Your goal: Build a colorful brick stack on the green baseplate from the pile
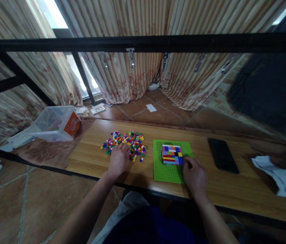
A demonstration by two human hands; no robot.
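Observation:
A green baseplate [169, 173] lies on the wooden table [234, 193], with a low block of multicoloured bricks [172, 154] built on its far half. To its left is a loose pile of small coloured bricks [132, 142]. My left hand [118, 158] rests palm down at the near edge of that pile, fingers reaching into the bricks. My right hand [195, 175] sits at the baseplate's right side, fingers curled against the lower right corner of the brick block; what the fingertips hold is hidden.
A black phone [223, 155] lies flat right of the baseplate. A clear plastic tub [56, 123] with an orange label stands off the table's left end. White cloth [280, 174] lies at the far right. A black metal bar [143, 43] crosses overhead.

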